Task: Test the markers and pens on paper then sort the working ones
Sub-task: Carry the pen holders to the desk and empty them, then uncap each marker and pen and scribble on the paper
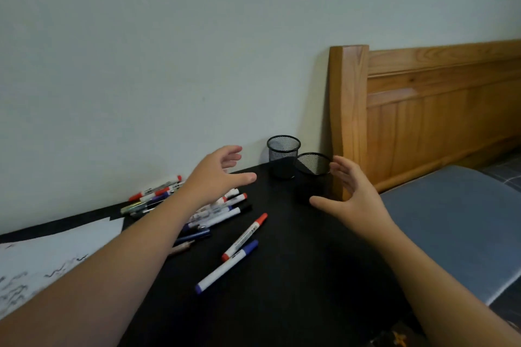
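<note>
Here, both hands hovered above the black desk [282, 290] with fingers spread and held nothing. The left hand [220, 177] hung over a loose pile of markers and pens [208, 214] near the wall, while the right hand [352, 194] was just beside the nearer of two black mesh cups [313, 175]. A red-capped marker [244, 236] and a blue-capped marker [227, 266] lay apart from the pile. The scribbled paper [56, 256] lay at the desk's left.

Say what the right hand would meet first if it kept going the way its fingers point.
Probably the nearer mesh cup: the right hand is open, fingertips just beside its rim. Depth is unclear.
</note>
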